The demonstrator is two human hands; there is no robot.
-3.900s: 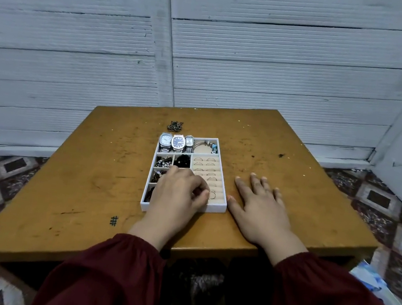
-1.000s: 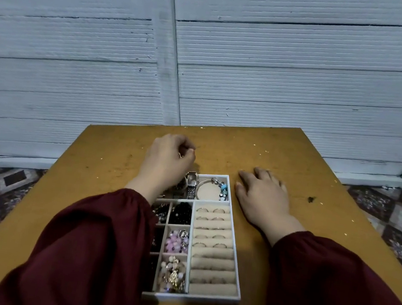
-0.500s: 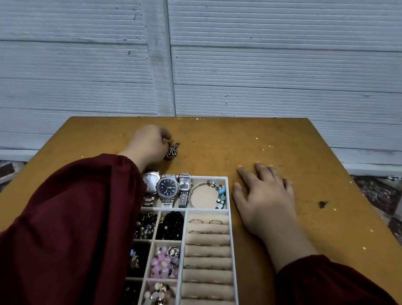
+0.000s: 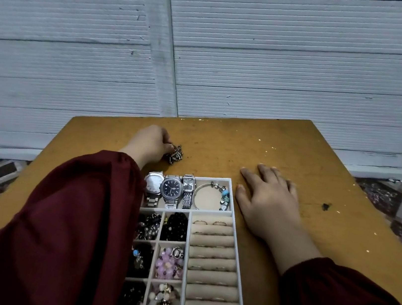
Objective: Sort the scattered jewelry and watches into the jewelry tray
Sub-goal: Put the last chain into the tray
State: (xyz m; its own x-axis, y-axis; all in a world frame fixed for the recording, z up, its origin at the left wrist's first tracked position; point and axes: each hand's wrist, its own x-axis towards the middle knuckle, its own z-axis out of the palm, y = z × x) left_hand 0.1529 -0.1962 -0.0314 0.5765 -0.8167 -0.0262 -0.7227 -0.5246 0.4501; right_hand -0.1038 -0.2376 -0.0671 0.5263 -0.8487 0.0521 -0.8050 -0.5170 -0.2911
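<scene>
Left hand [image 4: 147, 143] pinches one chain [image 4: 176, 154]; three watches [image 4: 173, 189] trayed.

Table [image 4: 286, 152]: wooden, orange-brown top, scuffed, with pale flecks near the far edge and one dark mark [image 4: 326, 206] towards the right side. Lying on it: a white jewelry tray [image 4: 233, 225] at near centre; a dark clump of chain [image 4: 176, 152] just beyond the tray's far left corner, pinched by the left hand [image 4: 149, 143]; the right hand [image 4: 269, 201], flat, just beside the tray's right wall.
</scene>
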